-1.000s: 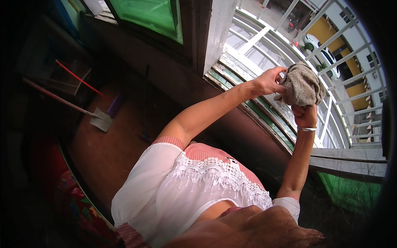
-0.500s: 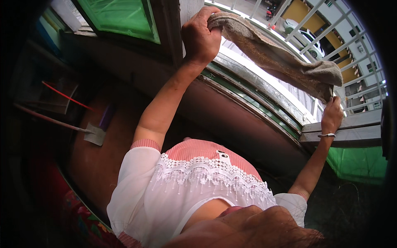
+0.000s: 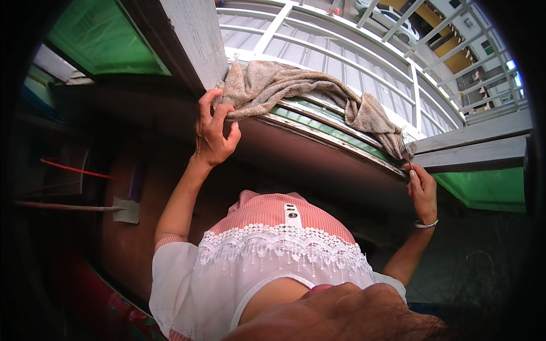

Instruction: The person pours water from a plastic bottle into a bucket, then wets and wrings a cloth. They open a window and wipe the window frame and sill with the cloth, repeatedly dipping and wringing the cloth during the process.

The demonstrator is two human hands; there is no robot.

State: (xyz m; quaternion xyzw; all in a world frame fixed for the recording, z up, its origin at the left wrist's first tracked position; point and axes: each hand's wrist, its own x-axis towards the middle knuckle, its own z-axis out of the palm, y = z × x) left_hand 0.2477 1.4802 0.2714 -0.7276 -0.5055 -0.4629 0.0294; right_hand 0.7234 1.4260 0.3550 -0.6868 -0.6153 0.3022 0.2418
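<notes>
Fingers of the left hand (image 3: 215,137) bend loosely against one end of the grey-brown cloth (image 3: 296,82), the thumb standing apart; those of the right hand (image 3: 422,188) pinch a slim, fork-like metal tool (image 3: 405,153) at its other end. The cloth lies twisted along the window sill (image 3: 325,128), from its left corner by the white post (image 3: 196,42) nearly to its right corner by the pale wooden frame (image 3: 478,145). Handling it well means pinning both ends, easing the folds flat, and pressing the tool gently so its tips don't snag the weave. Worn tracks and green strips line the sill's inner edge. White railings (image 3: 414,85) curve outside, green panes (image 3: 108,42) flank the opening, and a long-handled grey pan (image 3: 126,210) shows against the dim brown floor (image 3: 133,244).
</notes>
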